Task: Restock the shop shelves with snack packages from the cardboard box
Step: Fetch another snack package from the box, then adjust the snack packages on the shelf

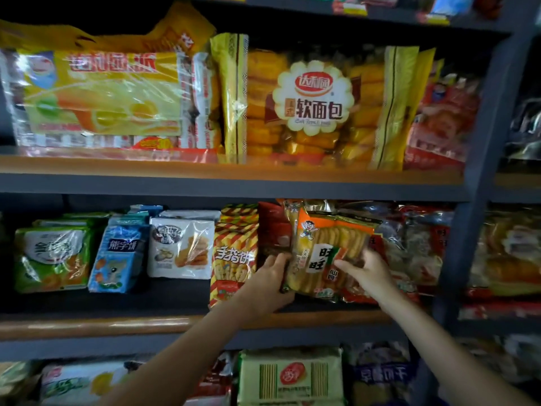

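An orange rice-cracker package (328, 247) with a cartoon boy on it stands tilted on the middle shelf (164, 323), in front of red snack bags. My left hand (268, 284) grips its lower left edge, fingers curled behind it. My right hand (366, 272) touches its front at the lower right, thumb lying across the label and fingers behind the bag's right side. The cardboard box is out of view.
Left of the package stand a red-and-yellow striped biscuit bag (232, 253), a white bag (181, 247), a blue bag (120, 256) and a green bag (51, 256). Large bread bags (316, 104) fill the upper shelf. A grey upright post (474, 200) bounds the right.
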Demonstrator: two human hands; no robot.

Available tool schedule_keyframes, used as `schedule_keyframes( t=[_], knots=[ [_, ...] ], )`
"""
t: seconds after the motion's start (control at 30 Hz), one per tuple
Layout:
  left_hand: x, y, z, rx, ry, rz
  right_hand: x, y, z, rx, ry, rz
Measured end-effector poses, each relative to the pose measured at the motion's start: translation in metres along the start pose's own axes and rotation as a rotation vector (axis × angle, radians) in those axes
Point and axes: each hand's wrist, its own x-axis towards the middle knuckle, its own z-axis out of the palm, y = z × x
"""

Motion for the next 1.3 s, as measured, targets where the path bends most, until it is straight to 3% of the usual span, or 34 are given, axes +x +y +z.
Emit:
schedule_keyframes(
  t=[0.13,0.3,0.43,0.53,0.63,0.7,0.77,0.97,1.1,1.23,1.3],
  knots=[
    [0.028,0.007,0.021,-0.162,-0.047,-0.169,0.033,0.016,0.011,-0.143,-0.061,0.024],
    [0.055,0.005,0.039,-0.264,-0.094,-0.226,0.062,0.029,0.021,-0.316,0.220,-0.086],
    [0.067,0.001,0.052,-0.299,-0.140,-0.254,0.055,0.030,0.030,-0.565,0.236,-0.198],
    [0.061,0.000,0.053,-0.094,0.103,-0.183,0.041,0.022,0.037,-0.571,0.288,-0.423],
    [0.037,0.000,0.044,0.036,0.441,0.074,0.031,0.009,0.051,-0.408,0.289,-0.700],
    [0.013,-0.006,0.037,0.132,0.568,0.175,0.024,-0.003,0.069,-0.263,0.231,-0.774],
    [-0.014,-0.022,0.030,0.261,0.642,0.145,0.017,-0.018,0.094,-0.117,0.167,-0.823],
    [-0.144,-0.106,-0.007,0.284,0.675,-0.314,-0.033,-0.090,0.191,0.023,-0.080,-1.040],
    [-0.269,-0.136,-0.017,0.253,0.743,-0.729,-0.103,-0.126,0.274,-0.008,-0.366,-1.179],
    [-0.438,-0.153,-0.008,0.147,0.613,-1.275,-0.234,-0.154,0.377,-0.150,-0.813,-1.269],
    [-0.522,-0.157,0.004,-0.053,0.748,-1.537,-0.317,-0.162,0.428,-0.251,-1.158,-1.236]
  ],
)
